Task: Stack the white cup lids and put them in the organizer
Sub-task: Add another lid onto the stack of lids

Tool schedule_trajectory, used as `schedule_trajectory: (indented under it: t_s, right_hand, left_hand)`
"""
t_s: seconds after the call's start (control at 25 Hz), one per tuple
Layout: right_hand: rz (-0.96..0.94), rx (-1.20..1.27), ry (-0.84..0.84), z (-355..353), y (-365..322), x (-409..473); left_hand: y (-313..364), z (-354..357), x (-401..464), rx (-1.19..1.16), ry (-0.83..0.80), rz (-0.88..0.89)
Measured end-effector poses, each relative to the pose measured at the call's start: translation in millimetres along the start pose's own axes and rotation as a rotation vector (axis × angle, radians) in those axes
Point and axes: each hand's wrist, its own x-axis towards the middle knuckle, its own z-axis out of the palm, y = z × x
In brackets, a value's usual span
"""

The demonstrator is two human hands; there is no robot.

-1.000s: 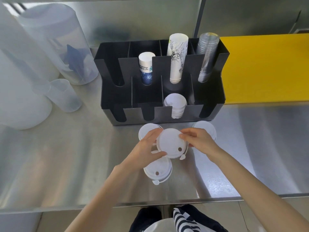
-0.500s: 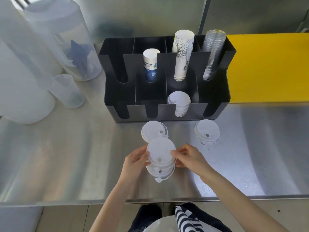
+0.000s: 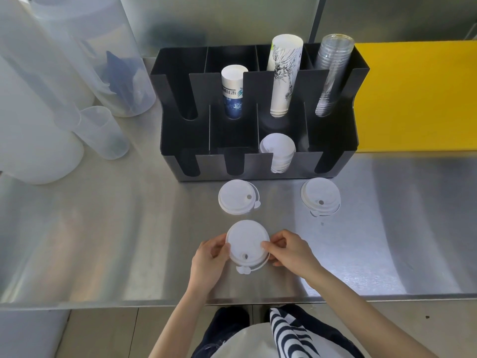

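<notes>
A stack of white cup lids (image 3: 247, 241) sits on the steel counter near its front edge. My left hand (image 3: 210, 257) pinches its left rim and my right hand (image 3: 289, 250) pinches its right rim. Two more white lids lie flat further back: one (image 3: 237, 197) at centre left, the other (image 3: 320, 196) at the right. Behind them stands the black organizer (image 3: 333, 130). Its front row holds a stack of white lids (image 3: 278, 152) in the third slot from the left.
The organizer's back row holds a blue-printed paper cup stack (image 3: 232, 91), a tall white printed cup stack (image 3: 282, 73) and clear plastic cups (image 3: 331, 73). Translucent jugs (image 3: 103, 130) stand at the left. A yellow board (image 3: 418, 96) lies at the right.
Both hands carried a lid from near the organizer back toward me and set it down onto the lid near the counter's front edge. The head camera has tilted slightly.
</notes>
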Motion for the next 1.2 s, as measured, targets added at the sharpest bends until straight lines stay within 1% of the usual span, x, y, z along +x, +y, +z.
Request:
schedule_trajectory:
  t_s: [0.28, 0.44, 0.56, 0.68, 0.76, 0.88, 1.2]
  right_hand:
    - [-0.071, -0.088, 0.062, -1, 4, 7]
    - [-0.174, -0.246, 0.113, 0, 6, 10]
    - [-0.218, -0.268, 0.098, 1, 5, 9]
    - [-0.334, -0.307, 0.069, 0, 8, 4]
    - [-0.402, -0.395, -0.001, 0, 10, 0]
    - [-0.442, -0.497, -0.068, 0, 13, -1]
    - [-0.433, -0.590, -0.025, -16, 4, 7]
  left_hand:
    - [7, 4, -7, 0.103, 0.033, 0.027]
    - [10, 9, -10, 0.155, 0.077, 0.081]
    - [16, 9, -15, 0.239, 0.078, 0.156]
    - [16, 10, -19, 0.305, -0.012, 0.188]
    - [14, 12, -20, 0.406, -0.059, 0.237]
    - [16, 17, -20, 0.486, -0.040, 0.297]
    - [28, 35, -7, 0.493, 0.037, 0.328]
